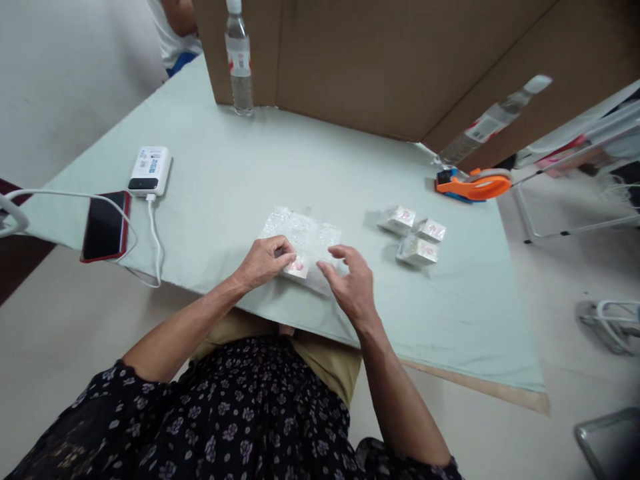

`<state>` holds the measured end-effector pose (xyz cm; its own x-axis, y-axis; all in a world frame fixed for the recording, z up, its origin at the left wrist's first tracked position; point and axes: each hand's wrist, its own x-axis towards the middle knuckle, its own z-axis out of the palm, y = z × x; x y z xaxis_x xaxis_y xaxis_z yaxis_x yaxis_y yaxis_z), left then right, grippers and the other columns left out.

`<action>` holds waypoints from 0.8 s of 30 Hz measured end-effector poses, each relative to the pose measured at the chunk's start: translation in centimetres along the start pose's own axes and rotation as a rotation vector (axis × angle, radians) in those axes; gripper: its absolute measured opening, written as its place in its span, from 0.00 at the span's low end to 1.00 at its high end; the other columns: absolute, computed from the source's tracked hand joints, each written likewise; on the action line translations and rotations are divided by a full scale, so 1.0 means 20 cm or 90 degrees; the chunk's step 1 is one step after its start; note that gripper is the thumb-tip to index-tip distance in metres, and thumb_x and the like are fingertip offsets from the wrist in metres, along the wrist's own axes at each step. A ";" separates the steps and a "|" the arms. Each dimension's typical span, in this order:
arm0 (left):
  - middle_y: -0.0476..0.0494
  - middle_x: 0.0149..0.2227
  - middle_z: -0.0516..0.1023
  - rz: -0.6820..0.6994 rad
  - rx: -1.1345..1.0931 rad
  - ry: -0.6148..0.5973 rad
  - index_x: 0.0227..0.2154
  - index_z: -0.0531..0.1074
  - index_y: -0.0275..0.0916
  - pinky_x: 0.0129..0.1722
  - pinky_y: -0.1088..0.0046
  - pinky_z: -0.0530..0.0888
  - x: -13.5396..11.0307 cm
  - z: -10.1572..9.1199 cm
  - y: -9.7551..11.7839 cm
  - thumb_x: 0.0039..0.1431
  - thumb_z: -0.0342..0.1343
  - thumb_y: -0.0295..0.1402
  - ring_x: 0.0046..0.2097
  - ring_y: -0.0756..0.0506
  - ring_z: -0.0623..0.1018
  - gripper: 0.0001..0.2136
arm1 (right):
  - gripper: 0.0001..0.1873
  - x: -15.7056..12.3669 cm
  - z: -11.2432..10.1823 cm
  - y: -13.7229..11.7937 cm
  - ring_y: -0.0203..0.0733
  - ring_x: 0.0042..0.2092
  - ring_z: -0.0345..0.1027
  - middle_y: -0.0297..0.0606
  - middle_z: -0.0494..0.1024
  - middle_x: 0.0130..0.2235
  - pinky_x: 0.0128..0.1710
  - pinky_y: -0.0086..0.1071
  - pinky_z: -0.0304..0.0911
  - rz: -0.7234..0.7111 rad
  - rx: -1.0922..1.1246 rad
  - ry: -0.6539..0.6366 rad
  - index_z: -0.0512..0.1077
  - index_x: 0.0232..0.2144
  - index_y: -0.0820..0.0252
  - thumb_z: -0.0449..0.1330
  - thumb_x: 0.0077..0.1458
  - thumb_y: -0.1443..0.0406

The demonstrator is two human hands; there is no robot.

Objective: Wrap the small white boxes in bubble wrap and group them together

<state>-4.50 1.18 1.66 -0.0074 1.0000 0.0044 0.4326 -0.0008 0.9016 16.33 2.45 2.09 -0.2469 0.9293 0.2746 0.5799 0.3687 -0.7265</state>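
Note:
A sheet of clear bubble wrap (305, 235) lies flat on the pale green table (225, 200) in front of me. On its near edge sits a small white box with a pink mark (299, 267). My left hand (263, 261) pinches that box with curled fingers. My right hand (350, 283) rests on the wrap's near right edge, fingers bent and pressing the wrap. Three small boxes wrapped in bubble wrap (415, 235) lie together to the right of my hands.
An orange and blue tape dispenser (473, 185) sits at the far right edge. A red phone (105, 225) and a white power bank (150, 171) with cables lie at left. Two water bottles (239, 57) stand by a cardboard wall (375, 60). Another person's torso (175, 33) shows at the far end.

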 end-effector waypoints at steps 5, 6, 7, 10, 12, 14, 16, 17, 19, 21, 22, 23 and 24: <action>0.49 0.28 0.78 -0.002 0.010 -0.017 0.26 0.74 0.38 0.35 0.73 0.69 0.02 0.00 -0.01 0.53 0.57 0.33 0.32 0.49 0.73 0.05 | 0.10 -0.05 0.00 -0.15 0.51 0.48 0.69 0.44 0.79 0.46 0.48 0.44 0.61 -0.224 -0.208 -0.102 0.75 0.43 0.55 0.54 0.65 0.64; 0.49 0.28 0.77 -0.004 0.019 -0.022 0.26 0.74 0.38 0.35 0.73 0.69 0.02 0.00 -0.02 0.53 0.57 0.33 0.32 0.49 0.73 0.05 | 0.10 -0.04 0.03 -0.15 0.51 0.48 0.69 0.44 0.79 0.47 0.47 0.44 0.61 -0.249 -0.236 -0.150 0.74 0.45 0.56 0.54 0.65 0.65; 0.49 0.29 0.77 -0.006 0.029 -0.028 0.27 0.74 0.38 0.36 0.72 0.69 0.02 -0.01 -0.03 0.53 0.57 0.35 0.33 0.49 0.73 0.06 | 0.11 -0.04 0.05 -0.15 0.51 0.49 0.68 0.45 0.78 0.48 0.47 0.43 0.61 -0.261 -0.261 -0.181 0.73 0.46 0.57 0.54 0.65 0.66; 0.49 0.33 0.77 -0.013 0.048 -0.040 0.37 0.73 0.38 0.38 0.71 0.70 0.01 -0.08 -0.05 0.52 0.59 0.38 0.36 0.47 0.74 0.11 | 0.12 -0.02 0.09 -0.12 0.51 0.49 0.67 0.46 0.77 0.50 0.47 0.43 0.60 -0.264 -0.294 -0.206 0.72 0.49 0.58 0.54 0.65 0.66; 0.50 0.32 0.74 -0.027 0.051 -0.037 0.45 0.71 0.39 0.36 0.71 0.70 -0.01 -0.15 -0.07 0.53 0.58 0.36 0.34 0.48 0.73 0.16 | 0.12 -0.01 0.10 -0.11 0.51 0.49 0.66 0.45 0.77 0.49 0.47 0.42 0.58 -0.274 -0.301 -0.210 0.71 0.49 0.58 0.54 0.65 0.66; 0.54 0.26 0.70 -0.050 0.064 -0.026 0.47 0.69 0.38 0.32 0.73 0.68 -0.02 -0.20 -0.09 0.54 0.55 0.34 0.29 0.50 0.70 0.16 | 0.13 -0.01 0.09 -0.12 0.50 0.47 0.65 0.44 0.77 0.48 0.47 0.43 0.56 -0.289 -0.326 -0.212 0.70 0.50 0.57 0.53 0.66 0.66; 0.55 0.23 0.67 -0.068 0.090 -0.025 0.45 0.70 0.38 0.29 0.73 0.66 -0.02 -0.22 -0.11 0.54 0.54 0.32 0.26 0.50 0.68 0.14 | 0.14 -0.01 0.09 -0.14 0.50 0.45 0.64 0.44 0.76 0.46 0.45 0.43 0.55 -0.305 -0.366 -0.215 0.69 0.52 0.56 0.51 0.67 0.66; 0.55 0.23 0.68 -0.075 0.107 -0.029 0.43 0.70 0.39 0.29 0.74 0.65 -0.02 -0.23 -0.12 0.53 0.54 0.32 0.26 0.50 0.68 0.13 | 0.14 0.00 0.08 -0.15 0.50 0.44 0.64 0.44 0.76 0.46 0.44 0.44 0.54 -0.315 -0.387 -0.216 0.68 0.52 0.55 0.50 0.67 0.66; 0.53 0.24 0.72 -0.088 0.155 -0.024 0.41 0.71 0.39 0.28 0.73 0.65 -0.02 -0.24 -0.13 0.52 0.56 0.33 0.26 0.49 0.70 0.12 | 0.14 0.01 0.08 -0.17 0.49 0.43 0.63 0.43 0.76 0.44 0.44 0.44 0.53 -0.336 -0.422 -0.220 0.68 0.51 0.53 0.49 0.67 0.67; 0.49 0.27 0.76 -0.103 0.211 0.015 0.38 0.72 0.39 0.28 0.72 0.66 -0.02 -0.26 -0.13 0.50 0.59 0.37 0.28 0.48 0.72 0.12 | 0.13 0.02 0.08 -0.17 0.49 0.43 0.62 0.43 0.75 0.44 0.44 0.43 0.52 -0.356 -0.445 -0.226 0.69 0.50 0.53 0.50 0.66 0.67; 0.47 0.28 0.77 -0.117 0.236 0.036 0.37 0.73 0.39 0.28 0.72 0.66 -0.02 -0.26 -0.12 0.49 0.61 0.39 0.29 0.47 0.73 0.14 | 0.13 0.03 0.08 -0.16 0.49 0.43 0.62 0.43 0.75 0.44 0.44 0.43 0.52 -0.365 -0.450 -0.229 0.68 0.50 0.53 0.50 0.66 0.66; 0.46 0.28 0.78 -0.140 0.250 0.048 0.36 0.73 0.39 0.28 0.72 0.66 -0.03 -0.27 -0.12 0.48 0.63 0.42 0.29 0.46 0.74 0.15 | 0.13 0.04 0.08 -0.16 0.48 0.43 0.62 0.43 0.75 0.45 0.44 0.43 0.52 -0.371 -0.453 -0.233 0.68 0.50 0.53 0.50 0.66 0.66; 0.45 0.28 0.78 -0.174 0.250 0.044 0.35 0.73 0.38 0.27 0.71 0.66 -0.03 -0.28 -0.11 0.47 0.63 0.43 0.28 0.46 0.75 0.16 | 0.13 0.04 0.07 -0.15 0.48 0.43 0.62 0.43 0.75 0.45 0.44 0.43 0.52 -0.376 -0.453 -0.237 0.68 0.50 0.53 0.50 0.66 0.66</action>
<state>-10.50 0.55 2.11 -0.2223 0.9603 -0.1685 0.7143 0.2780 0.6423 13.18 2.03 3.63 -0.8027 0.5726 0.1666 0.5861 0.8091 0.0432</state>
